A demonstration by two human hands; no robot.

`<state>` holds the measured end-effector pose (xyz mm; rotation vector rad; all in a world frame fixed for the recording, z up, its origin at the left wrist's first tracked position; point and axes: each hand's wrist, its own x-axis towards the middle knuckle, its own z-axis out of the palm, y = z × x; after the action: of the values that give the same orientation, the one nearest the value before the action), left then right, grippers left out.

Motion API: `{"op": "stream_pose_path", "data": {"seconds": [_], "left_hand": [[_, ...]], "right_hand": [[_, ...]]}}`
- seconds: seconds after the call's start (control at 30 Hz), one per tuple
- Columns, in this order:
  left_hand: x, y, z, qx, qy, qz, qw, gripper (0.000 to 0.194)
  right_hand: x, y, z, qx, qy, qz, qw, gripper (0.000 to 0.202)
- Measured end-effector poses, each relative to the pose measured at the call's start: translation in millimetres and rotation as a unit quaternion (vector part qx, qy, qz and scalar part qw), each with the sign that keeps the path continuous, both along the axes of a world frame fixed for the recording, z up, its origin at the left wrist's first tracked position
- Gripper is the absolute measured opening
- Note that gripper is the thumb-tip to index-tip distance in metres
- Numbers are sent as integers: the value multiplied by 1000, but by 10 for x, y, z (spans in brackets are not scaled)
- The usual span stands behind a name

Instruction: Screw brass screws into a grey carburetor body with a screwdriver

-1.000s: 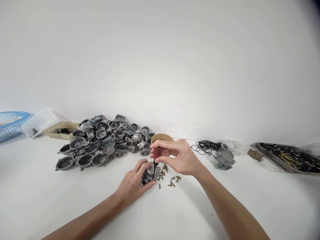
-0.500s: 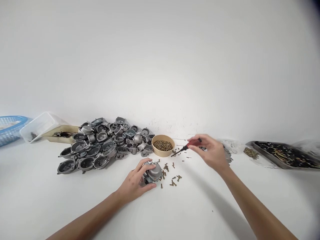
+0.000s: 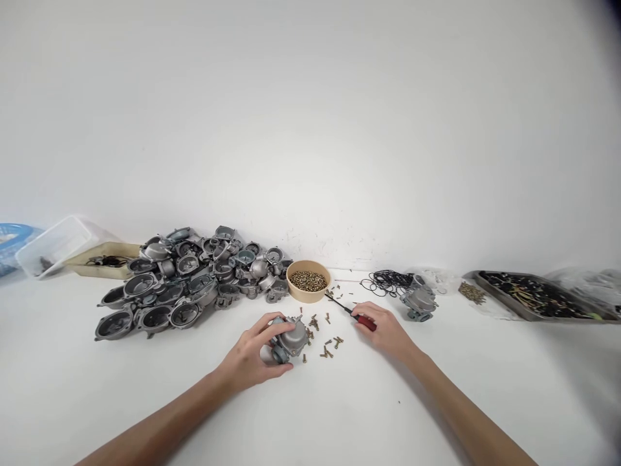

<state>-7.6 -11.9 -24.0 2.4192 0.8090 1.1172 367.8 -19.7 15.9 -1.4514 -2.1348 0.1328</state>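
My left hand [image 3: 252,353] grips a small grey metal carburetor body [image 3: 290,340] resting on the white table. My right hand [image 3: 385,330] lies low on the table to its right, fingers around the red handle of a screwdriver [image 3: 350,312] whose dark shaft points left and away, toward a tan bowl of brass screws [image 3: 308,281]. Several loose brass screws [image 3: 326,340] lie scattered between my two hands.
A heap of grey metal carburetor bowls [image 3: 184,281] covers the table's left. Behind it stand a clear tub [image 3: 53,244], a beige tray [image 3: 104,255] and a blue basket [image 3: 10,236]. Right of the bowl lie black O-rings [image 3: 388,282], another carburetor [image 3: 418,301], a screw pile [image 3: 470,292] and a metal tray [image 3: 533,294].
My right hand lifted the screwdriver off the carburetor, swung right, then came down to the table beside the loose screws. My left hand stayed on the carburetor.
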Motion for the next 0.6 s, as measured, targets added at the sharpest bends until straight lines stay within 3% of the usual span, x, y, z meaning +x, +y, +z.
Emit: {"op": "stream_pose_path", "data": {"seconds": [0.1,0.23,0.33,0.4,0.47,0.53,0.6], "left_hand": [[26,-67,70,106,23,8,994,49],[97,-254,197,214,40,2,976,42],[165,-416,246,256,48,-24,965,39],[207,-493,248,245,40,-72,966,44],[240,-528,235,201,6,-126,971,57],[261,-525,222,137,-49,-151,978,72],[265,-496,215,68,-102,-138,983,79]], "right_hand": [[-109,-86,85,-2,-66,29,997,21],[-463,-357,278,52,-55,93,993,32],[-793,-597,337,36,-33,246,968,76],[-964,-706,293,48,-21,318,947,79],[-1061,-757,222,79,5,343,936,73],[-1077,-758,194,123,26,329,936,71],[-1014,-726,254,168,35,297,939,73]]}}
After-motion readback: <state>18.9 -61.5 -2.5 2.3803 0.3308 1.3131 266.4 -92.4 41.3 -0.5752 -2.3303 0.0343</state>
